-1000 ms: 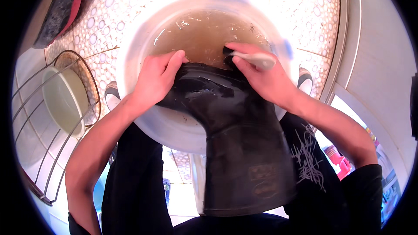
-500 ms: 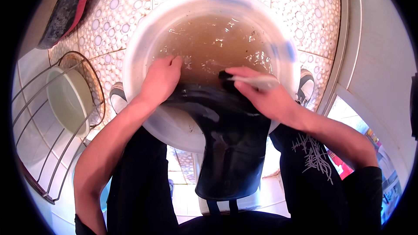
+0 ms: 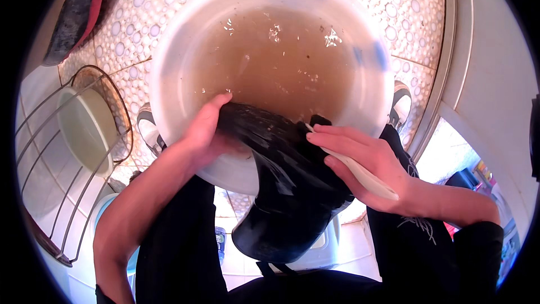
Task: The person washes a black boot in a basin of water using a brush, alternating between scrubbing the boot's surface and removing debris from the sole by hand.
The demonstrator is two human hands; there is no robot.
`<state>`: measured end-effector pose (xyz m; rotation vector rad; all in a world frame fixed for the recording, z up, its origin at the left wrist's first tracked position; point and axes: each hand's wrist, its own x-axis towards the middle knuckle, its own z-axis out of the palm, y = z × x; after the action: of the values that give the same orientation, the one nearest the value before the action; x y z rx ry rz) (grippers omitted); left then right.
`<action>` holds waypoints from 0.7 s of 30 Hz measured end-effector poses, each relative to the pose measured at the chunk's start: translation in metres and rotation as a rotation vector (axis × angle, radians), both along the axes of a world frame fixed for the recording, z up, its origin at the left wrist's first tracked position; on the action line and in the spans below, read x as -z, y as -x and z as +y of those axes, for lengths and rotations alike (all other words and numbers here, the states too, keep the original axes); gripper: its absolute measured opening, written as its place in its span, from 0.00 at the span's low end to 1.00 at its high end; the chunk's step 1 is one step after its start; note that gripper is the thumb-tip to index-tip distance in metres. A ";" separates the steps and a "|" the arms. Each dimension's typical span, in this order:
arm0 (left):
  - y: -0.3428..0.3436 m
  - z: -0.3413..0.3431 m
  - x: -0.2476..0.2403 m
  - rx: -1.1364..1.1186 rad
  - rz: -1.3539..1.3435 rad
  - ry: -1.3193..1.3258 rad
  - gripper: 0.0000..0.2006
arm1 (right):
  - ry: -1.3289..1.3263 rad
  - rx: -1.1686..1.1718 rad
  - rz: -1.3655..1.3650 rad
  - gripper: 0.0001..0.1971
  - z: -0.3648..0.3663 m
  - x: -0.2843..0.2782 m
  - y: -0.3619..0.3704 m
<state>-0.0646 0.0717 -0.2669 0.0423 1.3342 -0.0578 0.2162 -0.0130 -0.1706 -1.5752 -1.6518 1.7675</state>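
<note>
A shiny black rubber boot [image 3: 281,191] lies across the near rim of a large white basin [image 3: 169,73], its shaft toward my body and its foot over the brown water [image 3: 270,50]. My left hand [image 3: 205,132] is closed around the toe end, fingers partly hidden beneath it. In my right hand [image 3: 377,163] is a scrubbing brush [image 3: 368,179] with a pale handle. Its dark head sits against the boot's foot, near the heel side; the bristles cannot be made out. The boot's sole faces up and away, wet and glossy.
At the left, a wire rack [image 3: 39,149] holds a pale green basin [image 3: 87,129]. My knees flank the white basin, with my shoes beside it on pebble-patterned tiles [image 3: 140,22]. A white panel [image 3: 495,73] rises at the right. A dark, red-edged object [image 3: 81,14] stands at upper left.
The boot has lifted from the water and tilted, its shaft swinging left. My left hand has shifted down around the toe. My right hand and the brush have moved right and nearer me.
</note>
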 end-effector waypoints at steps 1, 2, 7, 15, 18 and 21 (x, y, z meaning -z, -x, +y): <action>-0.010 -0.004 -0.006 -0.113 -0.049 0.050 0.28 | -0.014 0.012 0.042 0.23 0.000 0.001 0.000; -0.009 -0.008 -0.005 -0.109 -0.051 0.056 0.28 | -0.008 0.015 0.040 0.23 0.001 0.000 0.000; 0.009 -0.027 0.017 -0.241 -0.139 -0.046 0.30 | -0.075 0.161 0.214 0.18 0.016 0.028 0.004; 0.002 -0.020 0.015 -0.362 -0.243 0.069 0.30 | -0.441 0.128 0.123 0.16 0.055 0.104 0.011; 0.004 -0.021 0.023 -0.378 -0.257 0.069 0.30 | -0.452 0.206 0.040 0.16 0.052 0.110 0.018; 0.008 -0.020 0.024 -0.365 -0.311 0.060 0.30 | -0.073 0.124 0.091 0.16 0.058 0.078 0.027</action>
<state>-0.0728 0.0516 -0.2904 -0.2351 1.0112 0.2109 0.1892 0.0445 -0.2489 -1.5078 -1.5255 1.6716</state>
